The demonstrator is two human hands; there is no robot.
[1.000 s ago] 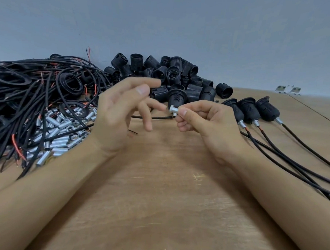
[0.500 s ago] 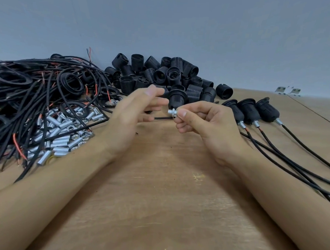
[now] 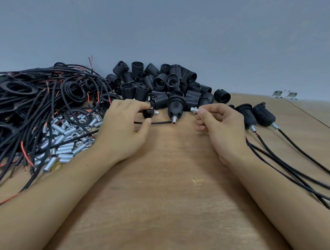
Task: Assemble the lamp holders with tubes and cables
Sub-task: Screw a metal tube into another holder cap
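Observation:
My left hand grips a small black holder cap with a short silver stub on its right side; a thin black cable runs from under the thumb to the right. My right hand pinches a short silver threaded tube between thumb and forefinger. Between the two hands a black lamp holder with a silver tube at its lower end lies on the wooden table. The hands are apart.
A heap of black lamp holders lies at the back. Tangled black cables and loose silver tubes and nuts fill the left. Assembled holders with cables lie at the right.
The hands have separated. My left hand has moved left and down and now holds the black cap and cable; my right hand has moved right with the silver tube.

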